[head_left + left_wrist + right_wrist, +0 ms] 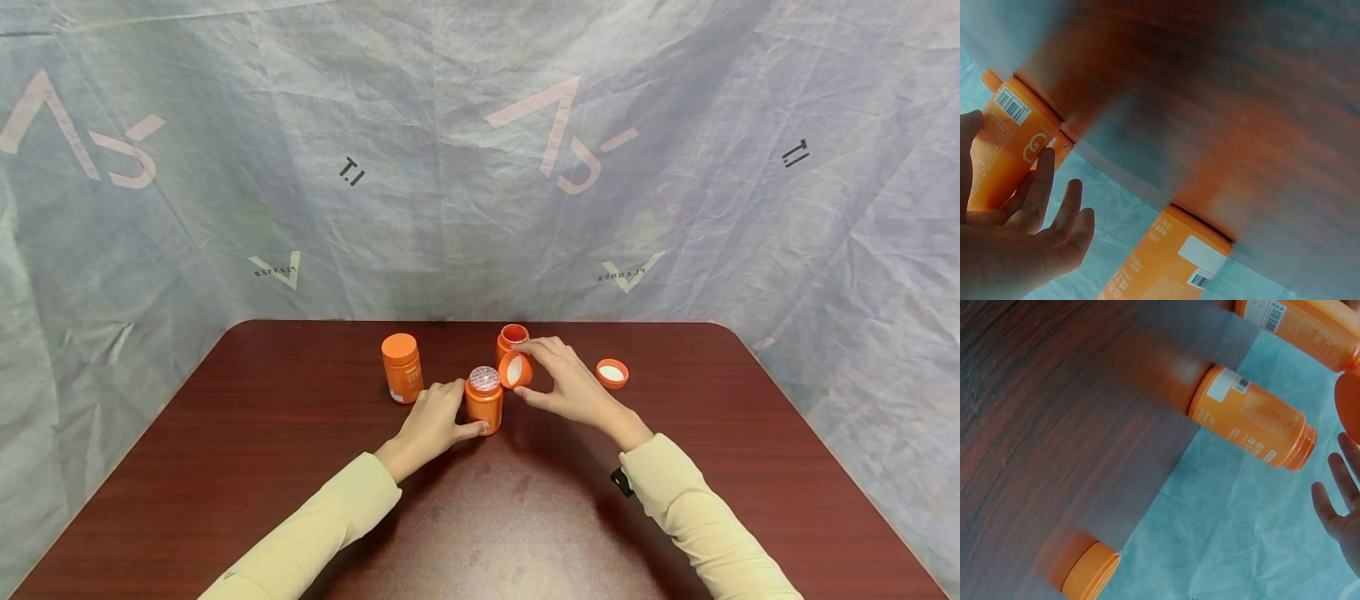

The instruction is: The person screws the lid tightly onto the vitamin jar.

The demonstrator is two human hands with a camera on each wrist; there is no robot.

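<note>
My left hand (429, 425) grips an orange bottle (483, 411) with thumb and fingers on its sides. This bottle stands upright, and a silvery patterned seal covers its mouth. In the left wrist view the same bottle (1004, 144) shows a barcode label; the outer fingers spread away from it. My right hand (566, 387) pinches an orange cap (525, 372) at its edge, tilted so the white liner faces the held bottle's top. Just behind the cap, an uncapped orange bottle (513, 335) stands with its mouth open, partly hidden by cap and fingers.
A capped orange bottle (402, 372) stands to the left of my left hand. Right of my right hand, another orange cap (612, 374) lies liner up on the dark red wooden table (300, 433). A grey printed cloth (420, 208) hangs behind the table.
</note>
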